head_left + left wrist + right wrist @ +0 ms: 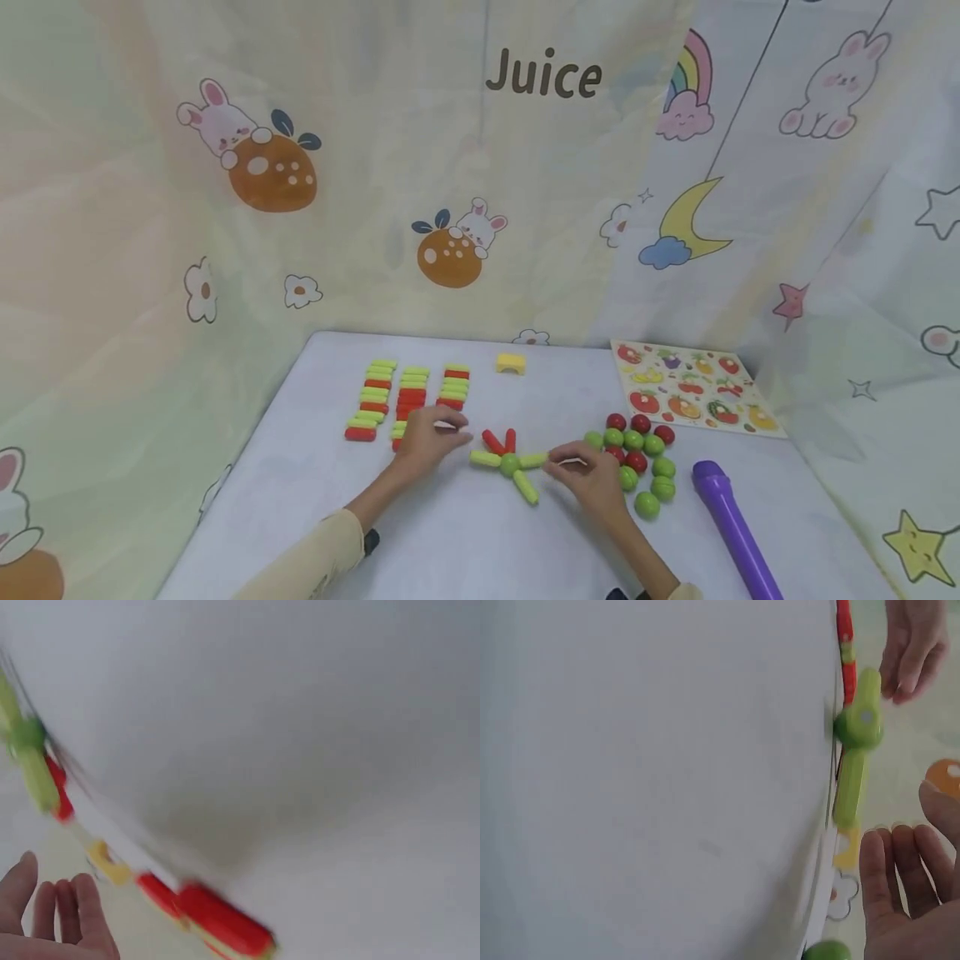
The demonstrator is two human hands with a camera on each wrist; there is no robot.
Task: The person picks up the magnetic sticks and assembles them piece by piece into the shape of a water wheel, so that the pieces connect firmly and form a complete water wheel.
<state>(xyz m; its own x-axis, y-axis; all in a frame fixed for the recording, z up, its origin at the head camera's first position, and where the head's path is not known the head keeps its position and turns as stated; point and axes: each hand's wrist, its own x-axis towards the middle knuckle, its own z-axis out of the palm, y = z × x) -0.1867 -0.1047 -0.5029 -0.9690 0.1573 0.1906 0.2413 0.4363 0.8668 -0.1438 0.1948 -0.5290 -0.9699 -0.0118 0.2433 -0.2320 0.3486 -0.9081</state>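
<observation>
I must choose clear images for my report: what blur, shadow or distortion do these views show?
Head view: soft light, "Juice" lettering readable; left wrist view: red sticks blurred, soft shadow on the tabletop; right wrist view: tabletop edge looks curved, perhaps lens distortion.

– How's the light?
– Bright, even and diffuse in the head view.
– And at the wrists?
– Greyer: the left view blurs the red sticks (225, 919) and a soft shadow dims the worktop (337, 712); the right bows its far edge.
</observation>
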